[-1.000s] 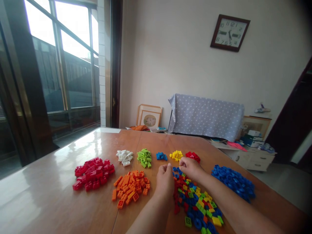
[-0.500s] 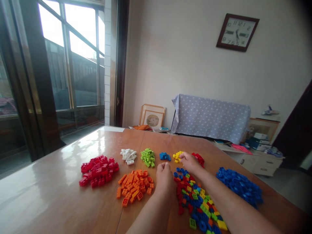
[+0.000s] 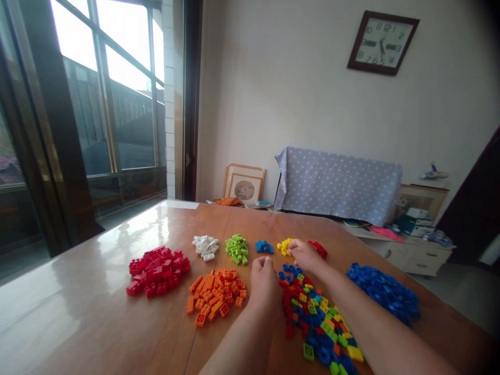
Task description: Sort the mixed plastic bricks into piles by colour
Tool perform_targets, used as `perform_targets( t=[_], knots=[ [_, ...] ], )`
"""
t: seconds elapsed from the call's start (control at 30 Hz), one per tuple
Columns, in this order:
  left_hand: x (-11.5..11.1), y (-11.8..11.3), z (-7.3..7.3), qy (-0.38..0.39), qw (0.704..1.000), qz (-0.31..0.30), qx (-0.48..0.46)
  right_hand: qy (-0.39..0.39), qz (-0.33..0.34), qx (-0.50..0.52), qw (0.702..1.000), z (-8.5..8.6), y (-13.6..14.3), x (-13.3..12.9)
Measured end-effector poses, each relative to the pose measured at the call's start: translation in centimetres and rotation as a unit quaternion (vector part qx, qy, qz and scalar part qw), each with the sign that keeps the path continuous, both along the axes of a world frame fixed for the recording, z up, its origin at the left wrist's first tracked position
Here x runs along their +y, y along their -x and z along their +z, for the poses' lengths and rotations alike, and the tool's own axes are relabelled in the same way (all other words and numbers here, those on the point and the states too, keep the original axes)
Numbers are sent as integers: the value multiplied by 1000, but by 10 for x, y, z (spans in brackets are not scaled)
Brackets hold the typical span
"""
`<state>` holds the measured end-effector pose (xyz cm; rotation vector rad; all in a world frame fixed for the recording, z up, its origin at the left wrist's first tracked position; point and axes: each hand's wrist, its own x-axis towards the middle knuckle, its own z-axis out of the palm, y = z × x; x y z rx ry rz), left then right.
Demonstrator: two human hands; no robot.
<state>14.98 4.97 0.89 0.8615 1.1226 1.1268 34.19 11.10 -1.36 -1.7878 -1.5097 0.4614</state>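
My left hand point(image 3: 264, 281) is closed above the table point(image 3: 97, 317), between the orange brick pile point(image 3: 214, 294) and the mixed-colour pile point(image 3: 318, 323); whatever its fingers hold is hidden. At the small yellow pile point(image 3: 285, 246) my right hand point(image 3: 307, 256) has its fingers pinched together, touching or just beside the yellow bricks. I cannot make out a brick in that pinch. A small blue pile point(image 3: 264, 247) lies between the two hands, a little farther back. Behind the right hand a small red pile point(image 3: 319, 249) is partly covered.
Left of the hands are a lime green pile point(image 3: 236, 249), a white pile point(image 3: 205, 247) and a large red pile point(image 3: 158, 271). A big blue pile point(image 3: 385, 292) lies beyond my right forearm. The table's far edge borders a cloth-covered object point(image 3: 338, 182).
The camera view has shifted slightly. Both hands stay nearly where they were, still closed, the right one at the yellow pile.
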Motion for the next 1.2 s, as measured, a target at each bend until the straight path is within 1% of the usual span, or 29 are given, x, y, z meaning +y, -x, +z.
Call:
perform_targets(
  t=[0.07, 0.13, 0.2, 0.23, 0.3, 0.37, 0.43, 0.5, 0.57, 0.63, 0.73, 0.8, 0.83, 0.9, 1.03, 1.2],
  knots=[
    [-5, 0, 4, 0, 1000, 5, -4, -3, -16, 5, 1000, 4, -9, -14],
    [-10, 0, 9, 2, 1000, 6, -9, -8, -22, 2, 1000, 9, -18, -34],
    [-13, 0, 12, 2, 1000, 4, -10, -13, -22, -13, 1000, 13, -23, -60],
    [-13, 0, 13, 0, 1000, 3, -10, -21, -15, -41, 999, 14, -23, -76],
    [-12, -1, 11, -14, 1000, 9, -4, -7, -22, -65, 998, 15, -17, -109],
    [-9, -2, 6, -52, 998, 11, 16, 19, -21, -94, 995, 12, -4, -143],
    [-5, -4, -1, -112, 992, -2, 61, 48, -18, -154, 987, 8, 13, -175],
    [-3, -6, -7, -181, 973, -33, 137, 80, 6, -208, 975, 2, 29, -197],
    [-4, -8, -11, -240, 940, -74, 231, 103, 44, -247, 962, -2, 41, -209],
    [-8, -8, -13, -286, 896, -126, 316, 107, 53, -264, 957, -5, 45, -209],
    [-17, -7, -14, -340, 821, -209, 408, 98, 35, -261, 960, -8, 38, -198],
    [-22, -6, -14, -365, 782, -235, 448, 84, 15, -258, 962, -11, 29, -188],
    [-25, -6, -14, -373, 770, -240, 459, 77, 6, -258, 963, -12, 24, -183],
    [-30, -7, -13, -377, 758, -245, 472, 66, -6, -262, 963, -14, 16, -172],
    [-38, -10, -8, -363, 750, -252, 491, 49, -10, -254, 966, -17, 7, -151],
    [-44, -11, -2, -351, 745, -263, 503, 13, 45, -195, 980, -14, 10, -132]
  ],
)
